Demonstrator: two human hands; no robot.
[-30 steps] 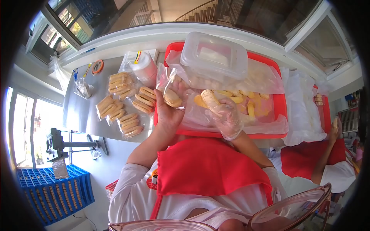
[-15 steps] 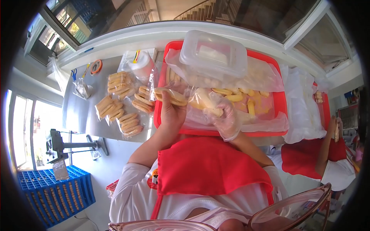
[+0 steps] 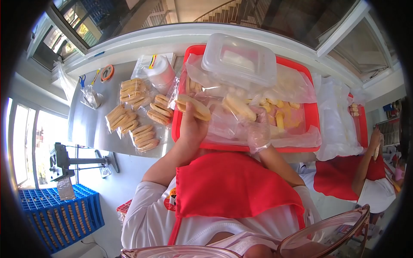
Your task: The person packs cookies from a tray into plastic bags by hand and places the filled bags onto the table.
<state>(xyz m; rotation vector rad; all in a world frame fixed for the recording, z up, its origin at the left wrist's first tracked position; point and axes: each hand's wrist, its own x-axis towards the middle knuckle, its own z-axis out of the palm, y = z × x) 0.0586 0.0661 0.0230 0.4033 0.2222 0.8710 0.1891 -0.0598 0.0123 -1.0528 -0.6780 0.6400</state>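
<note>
My bare left hand grips a clear plastic bag with flat, elongated golden biscuits in it, thumb on top. On my right hand is a clear plastic glove, and its fingers close around a pale elongated biscuit. Whether that is one biscuit or a stack, I cannot tell. Both hands are above the red tray, which is lined with translucent sheet. Loose yellow biscuits lie in it, just right of my gloved fingers.
Bagged biscuits lie on the metal table at left, near a plastic tub, tape roll and scissors. A translucent container rests on the tray's back. A co-worker's hand is at far right.
My right hand has shifted slightly right, and its biscuit is farther from the bag with its outer end turned upward. My left hand stays nearly in place, still holding the bag.
</note>
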